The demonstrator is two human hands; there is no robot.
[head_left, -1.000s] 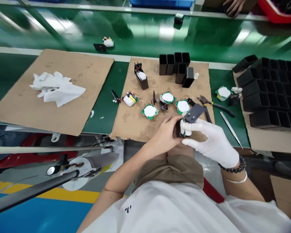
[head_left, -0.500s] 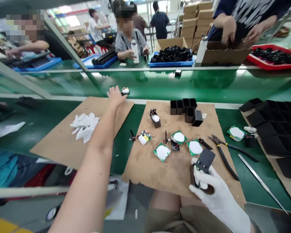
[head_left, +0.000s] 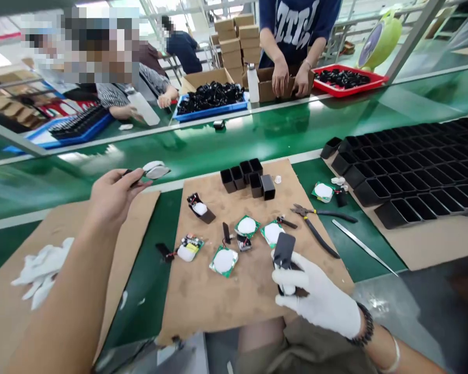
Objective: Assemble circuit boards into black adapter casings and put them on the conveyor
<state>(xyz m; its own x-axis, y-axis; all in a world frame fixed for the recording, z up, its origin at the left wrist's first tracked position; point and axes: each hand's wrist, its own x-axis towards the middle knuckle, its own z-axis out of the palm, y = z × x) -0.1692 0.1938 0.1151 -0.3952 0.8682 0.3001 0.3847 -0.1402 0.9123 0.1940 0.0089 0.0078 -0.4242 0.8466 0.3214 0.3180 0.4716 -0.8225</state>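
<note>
the bare left grip [head_left: 115,195] pinches a white-padded piece [head_left: 157,170] above the far edge of the tabletop [head_left: 147,267]; the gloved right grip [head_left: 323,298] is closed around a black-cased part [head_left: 284,250] over the near side of the middle cardboard [head_left: 218,304]. loose green boards [head_left: 224,261] with white pads crowd the space between, one just beyond the right grip. pliers [head_left: 320,240] and tweezers [head_left: 359,241] lie to the right, near rows of black cases [head_left: 413,174]. the left forearm partly covers another cardboard sheet [head_left: 130,228] bearing crumpled white gloves [head_left: 42,267].
</note>
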